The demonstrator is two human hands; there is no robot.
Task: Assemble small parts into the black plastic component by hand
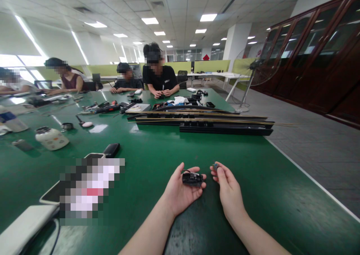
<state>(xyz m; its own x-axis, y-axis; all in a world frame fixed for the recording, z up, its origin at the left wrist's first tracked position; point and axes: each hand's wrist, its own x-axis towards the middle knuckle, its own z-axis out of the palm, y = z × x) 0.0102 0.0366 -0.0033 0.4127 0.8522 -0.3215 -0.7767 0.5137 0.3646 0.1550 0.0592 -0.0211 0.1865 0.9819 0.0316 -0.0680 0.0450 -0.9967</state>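
My left hand (182,191) is palm up near the table's front edge. Its curled fingers support a small black plastic housing (192,179), with what looks like a short dark wire at its upper left. A little to the right, my right hand (229,185) pinches a tiny grey-green part (215,166) between thumb and fingers; its kind is too small to make out. The two hands are apart, both above the green table (152,150).
Beyond my hands lie long black rails (225,128) with thin brass-coloured rods (253,122). To the left are a white jar (52,138), a black case (111,150) and a white box (26,225) with a cable. Several people sit across the table, one person (160,78) directly opposite.
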